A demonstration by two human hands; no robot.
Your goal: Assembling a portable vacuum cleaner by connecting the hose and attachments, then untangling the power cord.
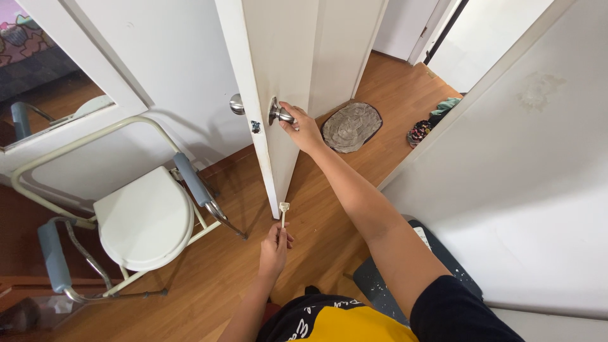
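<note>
A white door [278, 57] stands ajar in front of me, edge on. My right hand [299, 126] reaches out and grips the silver knob [277, 113] on the door's right face. A matching silver knob [236, 104] sticks out on the left face, with the latch [255, 126] on the door edge between them. My left hand [274, 248] is lower, near the door's bottom edge, holding a small pale tool [284, 212] upright, a thin stem with a flat head at the top.
A commode chair [142, 218] with a white lid and grey padded arms stands at the left on the wooden floor [316, 209]. A grey oval mat [351, 125] and bundled cloth [427, 126] lie beyond the door. A white wall panel [525, 190] fills the right.
</note>
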